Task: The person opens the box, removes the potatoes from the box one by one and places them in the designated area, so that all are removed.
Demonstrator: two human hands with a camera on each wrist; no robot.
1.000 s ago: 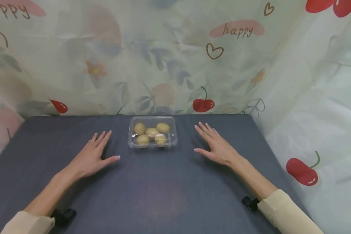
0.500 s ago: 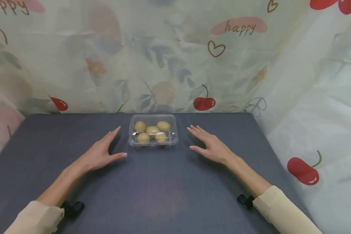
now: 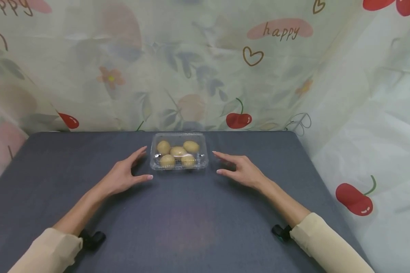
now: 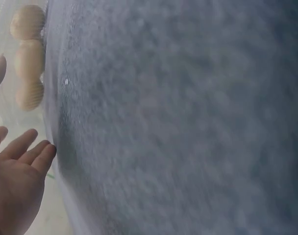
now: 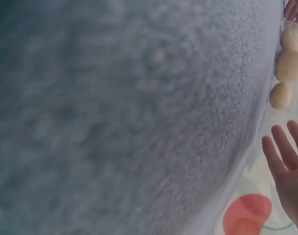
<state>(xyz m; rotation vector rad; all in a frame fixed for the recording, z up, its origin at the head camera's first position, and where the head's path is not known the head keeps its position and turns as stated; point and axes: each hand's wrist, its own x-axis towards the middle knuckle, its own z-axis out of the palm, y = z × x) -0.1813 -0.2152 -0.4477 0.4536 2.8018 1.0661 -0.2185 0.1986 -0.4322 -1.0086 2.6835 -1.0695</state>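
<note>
A clear plastic clamshell box (image 3: pixel 202 138) sits near the far edge of the table, its lid down. Inside lie several yellowish, egg-shaped things (image 3: pixel 178 152) that look like small potatoes. My left hand (image 3: pixel 123 175) hovers just left of the box, thumb and fingers spread apart, not touching it. On the other side my right hand (image 3: pixel 244 169) is held close to the box's right end with nothing in it. Both wrist views show the hands with extended fingers: the left hand (image 4: pixel 16 186) at lower left, the right hand (image 5: pixel 291 181) at lower right.
The table has a dark grey-blue cloth top (image 3: pixel 188 220). Behind it and along the sides hangs a pale curtain (image 3: pixel 198 57) printed with cherries, leaves and hearts. Each wrist carries a small black strap-on device (image 3: pixel 93 240).
Both hands have moved inward toward the box, the left to the right and the right to the left. Their fingers have drawn together. The box has stayed in place.
</note>
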